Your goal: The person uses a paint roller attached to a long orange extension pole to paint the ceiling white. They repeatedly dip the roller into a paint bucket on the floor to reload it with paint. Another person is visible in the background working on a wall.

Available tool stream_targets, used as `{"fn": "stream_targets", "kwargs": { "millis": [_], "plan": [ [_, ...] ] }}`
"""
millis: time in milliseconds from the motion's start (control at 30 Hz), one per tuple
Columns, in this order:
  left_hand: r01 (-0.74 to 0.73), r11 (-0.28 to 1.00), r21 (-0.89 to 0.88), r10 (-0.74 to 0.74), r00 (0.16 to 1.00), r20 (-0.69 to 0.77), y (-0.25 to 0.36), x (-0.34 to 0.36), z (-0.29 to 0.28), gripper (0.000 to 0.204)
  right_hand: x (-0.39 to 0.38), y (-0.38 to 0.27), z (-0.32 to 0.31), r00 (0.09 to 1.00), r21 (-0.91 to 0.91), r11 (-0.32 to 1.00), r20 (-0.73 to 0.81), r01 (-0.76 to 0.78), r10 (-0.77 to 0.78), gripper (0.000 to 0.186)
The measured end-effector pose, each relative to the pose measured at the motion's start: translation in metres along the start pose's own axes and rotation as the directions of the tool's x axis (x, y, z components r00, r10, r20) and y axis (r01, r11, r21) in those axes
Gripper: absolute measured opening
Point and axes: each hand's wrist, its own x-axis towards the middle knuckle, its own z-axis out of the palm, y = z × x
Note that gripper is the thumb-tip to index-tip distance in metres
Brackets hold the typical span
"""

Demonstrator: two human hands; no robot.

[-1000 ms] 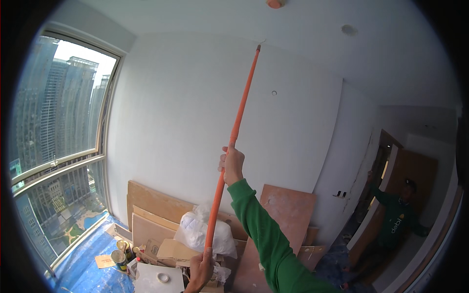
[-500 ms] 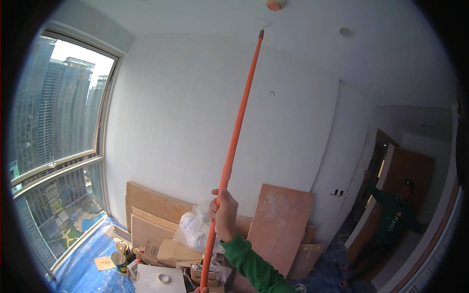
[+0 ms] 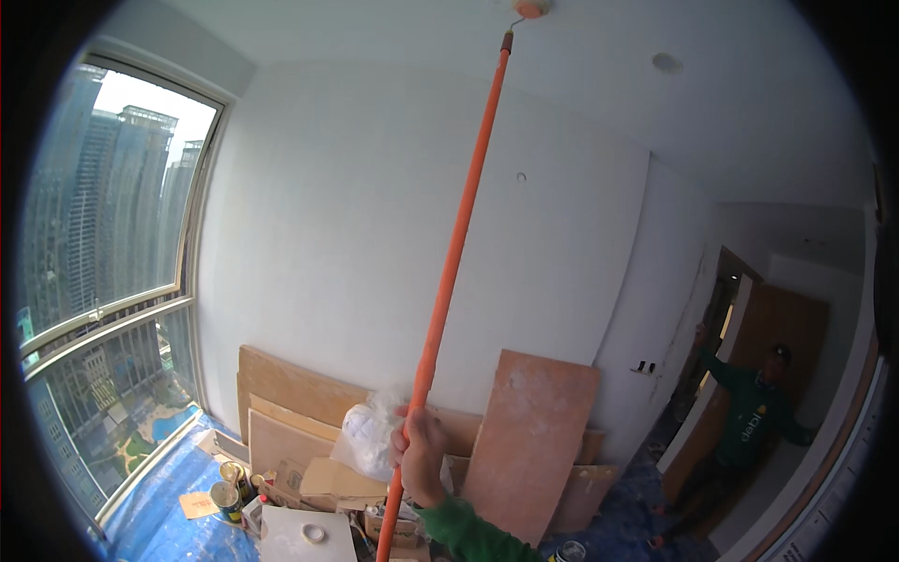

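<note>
Orange pole [image 3: 456,253] runs from 6 o'clock at the frame's lower edge up to 12, tilted slightly right, ending in a roller [image 3: 532,8] at the ceiling [image 3: 609,37]. Right hand [image 3: 420,453] wrapped tight around the pole low down, green sleeve [image 3: 464,534] below it. Left hand not in view. Behind the hand: plastic bag [image 3: 367,436], boards [image 3: 529,440] leaning on the wall. Window [image 3: 103,281] at 9. Another person [image 3: 754,421] in the doorway at 4.
</note>
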Motion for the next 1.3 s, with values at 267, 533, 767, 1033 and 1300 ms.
{"fn": "stream_targets", "kwargs": {
  "millis": [267,533,767,1033,1300],
  "plan": [
    [-0.085,0.995,0.054,0.085,0.996,0.009,0.023,0.021,-0.005,0.037,0.053,0.0,0.009,1.0,-0.004,1.0,0.026,0.014,-0.013,0.035],
    [-0.194,0.955,0.224,0.196,0.98,0.01,0.031,0.058,0.002,0.046,0.099,-0.007,0.015,1.0,-0.052,0.999,0.01,0.007,-0.007,0.036],
    [-0.192,0.979,0.065,0.192,0.981,0.006,0.081,0.088,0.029,0.047,0.154,-0.024,0.014,1.0,-0.044,0.999,0.01,0.018,-0.018,0.039],
    [-0.078,0.997,0.027,0.077,0.996,0.048,0.148,0.123,0.052,0.05,0.224,-0.044,0.021,1.0,0.004,1.0,0.012,-0.013,0.013,0.04],
    [-0.077,0.997,0.031,0.075,0.996,0.04,0.186,0.149,0.064,0.056,0.261,-0.062,0.031,1.0,-0.005,1.0,-0.003,-0.001,0.001,0.038]
  ]
}}
